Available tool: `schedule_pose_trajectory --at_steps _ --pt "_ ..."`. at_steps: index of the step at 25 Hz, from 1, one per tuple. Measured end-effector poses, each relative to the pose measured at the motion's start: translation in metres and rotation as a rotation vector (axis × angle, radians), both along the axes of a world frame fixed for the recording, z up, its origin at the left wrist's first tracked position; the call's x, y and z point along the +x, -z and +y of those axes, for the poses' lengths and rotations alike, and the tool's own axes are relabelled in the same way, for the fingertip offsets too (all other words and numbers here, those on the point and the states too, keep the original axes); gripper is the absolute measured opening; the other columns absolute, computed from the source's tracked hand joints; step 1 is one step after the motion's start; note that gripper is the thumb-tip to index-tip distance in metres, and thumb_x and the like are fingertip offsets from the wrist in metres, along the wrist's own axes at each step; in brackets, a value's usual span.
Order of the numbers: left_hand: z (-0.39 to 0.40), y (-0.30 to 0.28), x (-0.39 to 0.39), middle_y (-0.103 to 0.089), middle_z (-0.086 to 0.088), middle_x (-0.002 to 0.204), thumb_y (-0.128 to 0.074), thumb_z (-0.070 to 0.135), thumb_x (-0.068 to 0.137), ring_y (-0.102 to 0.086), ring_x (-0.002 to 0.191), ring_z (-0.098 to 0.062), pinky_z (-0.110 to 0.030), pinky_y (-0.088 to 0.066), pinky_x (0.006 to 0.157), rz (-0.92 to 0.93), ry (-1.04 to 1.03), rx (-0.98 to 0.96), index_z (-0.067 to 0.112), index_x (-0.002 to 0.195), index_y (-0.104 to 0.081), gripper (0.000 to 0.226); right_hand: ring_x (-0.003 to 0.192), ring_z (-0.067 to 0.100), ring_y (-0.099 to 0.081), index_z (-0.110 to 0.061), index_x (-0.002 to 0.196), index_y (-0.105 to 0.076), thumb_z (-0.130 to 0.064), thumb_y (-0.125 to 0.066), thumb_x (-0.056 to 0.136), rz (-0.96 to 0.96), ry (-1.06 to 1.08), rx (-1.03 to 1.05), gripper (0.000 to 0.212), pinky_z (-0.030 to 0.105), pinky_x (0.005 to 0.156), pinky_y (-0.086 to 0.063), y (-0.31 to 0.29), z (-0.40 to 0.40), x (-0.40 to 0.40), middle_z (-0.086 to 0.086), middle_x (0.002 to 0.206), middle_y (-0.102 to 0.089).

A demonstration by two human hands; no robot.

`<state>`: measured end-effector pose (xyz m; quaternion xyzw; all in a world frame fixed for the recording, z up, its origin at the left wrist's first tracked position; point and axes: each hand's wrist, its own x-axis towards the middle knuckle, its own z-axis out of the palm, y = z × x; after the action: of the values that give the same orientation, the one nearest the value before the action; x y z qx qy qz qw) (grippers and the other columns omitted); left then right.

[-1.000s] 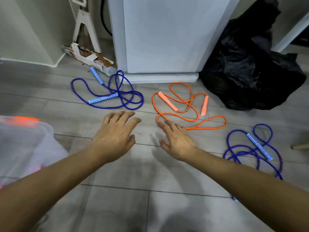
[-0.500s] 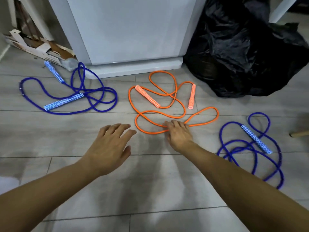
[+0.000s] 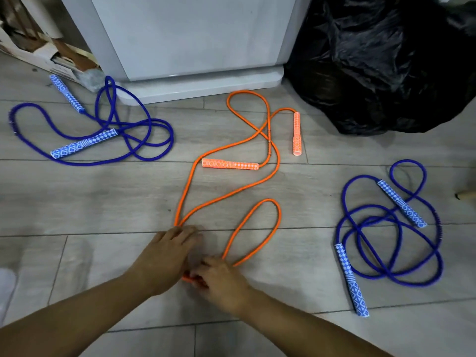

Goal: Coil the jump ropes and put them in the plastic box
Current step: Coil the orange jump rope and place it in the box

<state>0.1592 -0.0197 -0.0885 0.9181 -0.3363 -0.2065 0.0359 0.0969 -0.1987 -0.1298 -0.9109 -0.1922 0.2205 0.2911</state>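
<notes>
Orange jump rope (image 3: pixel 226 197) with orange-and-white diamond-patterned handles at centre; two blue ropes, left (image 3: pixel 144 140) and right (image 3: pixel 373 253), with blue-and-white diamond handles; black plastic bag (image 3: pixel 381 63) far right; grey wood-look floor (image 3: pixel 103 202).

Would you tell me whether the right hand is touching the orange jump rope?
Touching. In the head view, the right hand pinches the orange jump rope, whose cord runs out from its fingers.

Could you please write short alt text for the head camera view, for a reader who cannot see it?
Two hands, the left hand and right hand, gather the cord of an orange jump rope on a grey plank floor. A blue jump rope lies at left, another blue rope at right.
</notes>
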Motion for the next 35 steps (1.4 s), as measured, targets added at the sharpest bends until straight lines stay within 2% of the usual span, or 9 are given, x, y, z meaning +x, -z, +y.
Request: schedule_pose_trajectory --at_steps 4,6,12,15,18,22,27,30,35 --pt "0.023 0.019 -0.025 -0.057 -0.006 0.137 -0.052 0.033 0.07 -0.059 0.117 -0.026 -0.033 -0.057 0.082 0.024 0.051 -0.019 0.027 0.122 -0.06 0.053 0.092 0.031 -0.06 -0.013 0.1 -0.066 -0.029 -0.045 0.082 -0.316 0.148 -0.046 0.032 0.042 0.08 -0.052 -0.004 -0.056 0.038 0.011 0.098 -0.063" --pt "0.03 0.018 -0.028 -0.062 -0.005 0.114 -0.051 0.034 0.076 -0.062 0.097 -0.025 -0.033 -0.058 0.074 0.004 0.031 -0.086 0.025 0.098 -0.062 0.026 0.092 0.034 -0.059 -0.014 0.11 -0.066 -0.027 -0.046 0.08 -0.442 0.301 -0.202 0.038 0.046 0.079 -0.053 -0.005 -0.096 0.084 0.012 0.101 -0.062" --pt "0.091 0.031 -0.022 -0.061 0.0 0.065 -0.055 0.045 0.076 -0.064 0.073 -0.027 -0.034 -0.056 0.056 -0.049 0.032 0.17 0.018 0.053 -0.064 0.036 0.122 0.035 -0.048 -0.028 0.136 -0.054 -0.029 -0.057 0.091 -0.305 0.27 -0.506 0.046 0.046 0.098 -0.038 -0.007 -0.094 0.162 0.008 0.135 -0.051" --pt "0.112 0.021 -0.018 -0.069 -0.007 0.084 -0.065 0.041 0.084 -0.064 0.094 -0.031 -0.038 -0.055 0.07 0.046 -0.386 0.359 0.014 0.076 -0.073 0.03 0.104 0.036 -0.058 -0.019 0.113 -0.067 -0.017 -0.07 0.082 -0.381 0.145 -0.459 0.031 0.042 0.087 -0.048 0.007 -0.049 0.131 0.011 0.111 -0.061" --pt "0.119 0.011 -0.015 -0.068 -0.01 0.101 -0.05 0.047 0.092 -0.056 0.108 -0.034 -0.041 -0.047 0.088 0.034 -0.749 0.39 0.017 0.098 -0.071 0.037 0.089 0.036 -0.061 -0.013 0.105 -0.069 -0.009 -0.077 0.068 -0.342 -0.065 -0.129 0.039 0.041 0.074 -0.054 0.014 -0.014 0.077 0.014 0.098 -0.062" --pt "0.094 0.015 -0.006 -0.064 -0.014 0.087 -0.043 0.049 0.079 -0.059 0.084 -0.04 -0.047 -0.045 0.072 -0.223 -0.53 0.156 0.014 0.088 -0.062 0.04 0.093 0.035 -0.061 -0.011 0.11 -0.066 -0.015 -0.067 0.075 -0.297 0.031 -0.093 0.034 0.043 0.077 -0.052 -0.005 -0.031 0.081 0.013 0.104 -0.061" --pt "0.037 0.017 -0.034 -0.063 -0.007 0.094 -0.065 0.058 0.057 -0.059 0.077 -0.032 -0.04 -0.049 0.064 -0.108 -0.063 0.06 0.019 0.103 -0.064 0.06 0.104 0.038 -0.056 -0.013 0.118 -0.06 -0.02 -0.063 0.079 -0.389 0.401 -0.487 0.04 0.047 0.087 -0.045 -0.027 -0.103 0.16 0.015 0.111 -0.059" --pt "0.026 0.025 -0.042 -0.066 -0.006 0.089 -0.08 0.041 0.047 -0.063 0.073 -0.029 -0.037 -0.052 0.06 -0.036 -0.049 0.088 0.019 0.103 -0.06 0.063 0.106 0.037 -0.056 -0.013 0.12 -0.058 -0.022 -0.063 0.078 -0.37 0.288 -0.502 0.043 0.047 0.087 -0.043 -0.02 -0.106 0.163 0.014 0.114 -0.059" --pt "0.024 0.007 -0.039 -0.064 -0.008 0.104 -0.057 0.033 0.09 -0.062 0.095 -0.03 -0.036 -0.044 0.076 0.191 -0.371 -0.304 0.014 0.131 -0.043 0.047 0.103 0.036 -0.054 -0.02 0.124 -0.057 -0.021 -0.064 0.07 -0.367 0.196 -0.407 0.054 0.045 0.084 -0.041 0.003 -0.077 0.108 0.011 0.117 -0.056"
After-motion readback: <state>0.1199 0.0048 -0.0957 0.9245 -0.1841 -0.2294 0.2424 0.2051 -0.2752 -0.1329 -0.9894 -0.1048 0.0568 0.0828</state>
